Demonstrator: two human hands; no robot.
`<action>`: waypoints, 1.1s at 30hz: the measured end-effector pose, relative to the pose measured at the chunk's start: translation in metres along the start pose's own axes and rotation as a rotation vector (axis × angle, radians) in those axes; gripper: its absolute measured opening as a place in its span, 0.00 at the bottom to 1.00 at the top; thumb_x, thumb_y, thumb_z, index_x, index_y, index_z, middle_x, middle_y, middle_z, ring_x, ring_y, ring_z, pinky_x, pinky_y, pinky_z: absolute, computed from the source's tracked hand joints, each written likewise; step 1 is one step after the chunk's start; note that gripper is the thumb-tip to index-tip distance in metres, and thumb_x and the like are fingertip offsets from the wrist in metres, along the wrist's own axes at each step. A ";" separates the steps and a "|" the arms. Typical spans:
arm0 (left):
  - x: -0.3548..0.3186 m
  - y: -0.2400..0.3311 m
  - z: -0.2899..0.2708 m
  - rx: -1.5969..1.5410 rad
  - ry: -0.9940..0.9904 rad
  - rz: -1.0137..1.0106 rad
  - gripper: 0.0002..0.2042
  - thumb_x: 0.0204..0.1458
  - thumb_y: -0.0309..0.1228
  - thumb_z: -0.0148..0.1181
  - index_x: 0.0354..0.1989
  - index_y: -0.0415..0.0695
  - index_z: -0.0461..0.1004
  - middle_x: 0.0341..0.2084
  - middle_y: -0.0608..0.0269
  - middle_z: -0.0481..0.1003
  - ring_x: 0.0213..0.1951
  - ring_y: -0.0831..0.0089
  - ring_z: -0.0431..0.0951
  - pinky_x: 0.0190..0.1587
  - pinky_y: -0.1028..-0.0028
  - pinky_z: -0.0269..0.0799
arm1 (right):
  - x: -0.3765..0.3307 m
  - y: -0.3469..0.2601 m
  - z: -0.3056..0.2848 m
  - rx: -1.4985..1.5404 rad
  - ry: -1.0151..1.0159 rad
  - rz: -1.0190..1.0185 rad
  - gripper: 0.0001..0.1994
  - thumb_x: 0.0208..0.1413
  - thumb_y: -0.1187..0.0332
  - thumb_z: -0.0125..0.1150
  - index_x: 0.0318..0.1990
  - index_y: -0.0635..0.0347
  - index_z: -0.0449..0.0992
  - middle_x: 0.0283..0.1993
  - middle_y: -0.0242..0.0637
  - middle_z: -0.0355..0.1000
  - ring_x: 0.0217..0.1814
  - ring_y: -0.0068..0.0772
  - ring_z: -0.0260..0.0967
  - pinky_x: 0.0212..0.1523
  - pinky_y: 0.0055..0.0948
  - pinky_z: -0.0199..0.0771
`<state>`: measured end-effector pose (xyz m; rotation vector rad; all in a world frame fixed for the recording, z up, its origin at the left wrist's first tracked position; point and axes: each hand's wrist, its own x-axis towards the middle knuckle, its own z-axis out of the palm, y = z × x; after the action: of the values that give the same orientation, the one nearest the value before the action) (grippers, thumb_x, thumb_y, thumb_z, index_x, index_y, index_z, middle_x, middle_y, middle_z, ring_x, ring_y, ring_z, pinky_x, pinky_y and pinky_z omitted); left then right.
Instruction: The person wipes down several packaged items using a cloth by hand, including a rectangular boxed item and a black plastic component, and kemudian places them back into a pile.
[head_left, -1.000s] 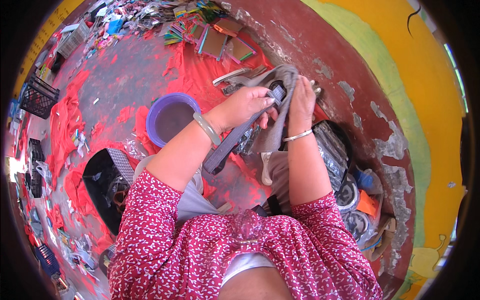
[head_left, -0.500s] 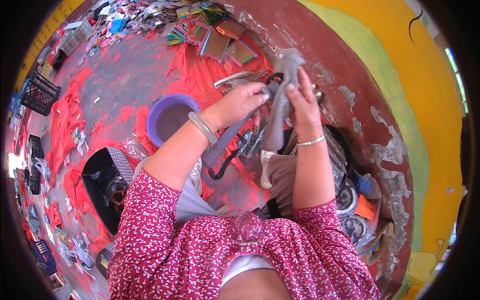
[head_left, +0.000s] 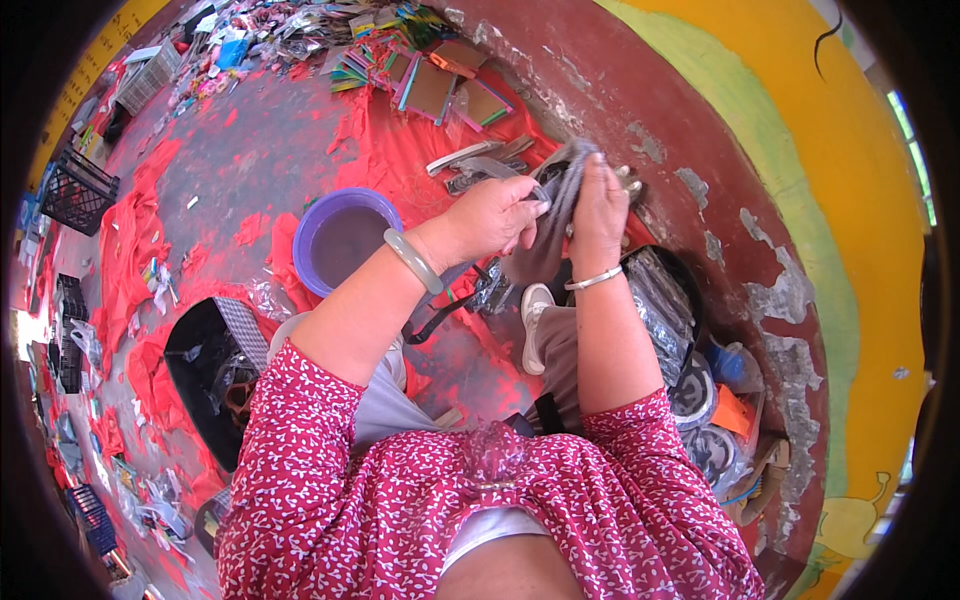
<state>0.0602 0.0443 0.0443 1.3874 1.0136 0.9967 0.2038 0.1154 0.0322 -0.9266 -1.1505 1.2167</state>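
Both hands are raised in front of me, gripping one grey fabric item point(head_left: 545, 245) with a dark strap hanging from it. My left hand point(head_left: 495, 215), with a pale green bangle on its wrist, pinches the left side of the fabric. At the upper right of the fabric, my right hand point(head_left: 598, 205), wearing a thin silver bracelet, clasps the bunched top. The strap point(head_left: 440, 315) dangles down toward my lap. Part of the fabric is hidden behind my fingers.
A purple basin point(head_left: 345, 240) stands on the grey floor to my left. A black bin point(head_left: 215, 375) is at my left knee. Red cloth point(head_left: 400, 150) covers the floor ahead, with flat packets point(head_left: 430, 85) on it. A red-brown wall point(head_left: 680, 130) curves along the right; black crates point(head_left: 75, 190) stand far left.
Both hands have lifted the grey fabric higher and bunched it closer together. The strap hangs shorter below them.
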 end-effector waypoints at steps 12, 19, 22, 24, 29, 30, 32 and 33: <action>-0.016 0.015 -0.029 -0.389 -0.207 0.047 0.29 0.55 0.41 0.48 0.63 0.48 0.48 0.17 0.62 0.69 0.14 0.78 0.69 0.16 0.82 0.66 | 0.011 -0.033 -0.032 0.653 -0.312 0.329 0.21 0.59 0.51 0.41 0.44 0.60 0.69 0.35 0.45 0.71 0.31 0.41 0.69 0.31 0.38 0.72; -0.011 0.007 -0.025 -0.289 -0.154 -0.041 0.24 0.57 0.37 0.46 0.61 0.46 0.51 0.18 0.63 0.69 0.14 0.82 0.68 0.16 0.84 0.65 | -0.009 -0.035 -0.023 0.311 -0.613 0.338 0.19 0.55 0.62 0.53 0.50 0.66 0.66 0.34 0.35 0.71 0.24 0.23 0.68 0.24 0.20 0.71; -0.011 0.013 -0.024 -0.123 -0.141 -0.083 0.17 0.58 0.32 0.40 0.56 0.43 0.57 0.16 0.65 0.69 0.13 0.83 0.67 0.16 0.85 0.62 | -0.009 -0.031 -0.017 0.239 -0.646 0.389 0.18 0.51 0.72 0.58 0.50 0.64 0.66 0.37 0.29 0.71 0.33 0.19 0.69 0.33 0.19 0.72; -0.009 0.012 -0.025 -0.070 -0.202 -0.126 0.15 0.58 0.32 0.40 0.52 0.42 0.59 0.15 0.65 0.68 0.13 0.83 0.67 0.16 0.85 0.62 | -0.009 -0.023 -0.015 0.235 -0.618 0.369 0.15 0.50 0.74 0.59 0.46 0.63 0.69 0.36 0.28 0.71 0.33 0.17 0.68 0.35 0.18 0.70; -0.007 0.009 -0.027 -0.108 -0.175 -0.160 0.13 0.58 0.34 0.42 0.47 0.40 0.63 0.15 0.63 0.70 0.12 0.82 0.66 0.15 0.84 0.62 | -0.012 -0.010 -0.004 0.096 -0.473 0.105 0.06 0.50 0.74 0.59 0.36 0.63 0.74 0.32 0.25 0.71 0.31 0.16 0.65 0.34 0.15 0.66; -0.007 0.007 -0.027 -0.132 -0.161 -0.172 0.13 0.58 0.34 0.42 0.46 0.40 0.63 0.15 0.62 0.70 0.12 0.82 0.66 0.15 0.84 0.62 | -0.014 -0.009 0.002 -0.091 -0.378 -0.061 0.05 0.51 0.71 0.59 0.31 0.64 0.74 0.27 0.26 0.71 0.28 0.15 0.63 0.30 0.17 0.64; -0.007 0.006 -0.026 -0.180 -0.134 -0.196 0.12 0.58 0.35 0.43 0.45 0.39 0.63 0.16 0.61 0.71 0.12 0.82 0.67 0.15 0.84 0.63 | -0.012 -0.007 0.002 -0.346 -0.282 -0.307 0.08 0.52 0.68 0.58 0.30 0.64 0.73 0.23 0.30 0.69 0.25 0.16 0.61 0.27 0.19 0.64; -0.007 0.007 -0.024 -0.195 -0.138 -0.181 0.12 0.58 0.35 0.44 0.44 0.39 0.64 0.16 0.60 0.71 0.12 0.81 0.67 0.15 0.84 0.63 | -0.011 -0.006 0.001 -0.476 -0.228 -0.429 0.09 0.53 0.67 0.58 0.29 0.64 0.73 0.21 0.32 0.68 0.24 0.17 0.60 0.26 0.20 0.64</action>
<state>0.0357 0.0437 0.0520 1.1656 0.8978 0.8309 0.2041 0.1032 0.0366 -0.8353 -1.7672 0.7195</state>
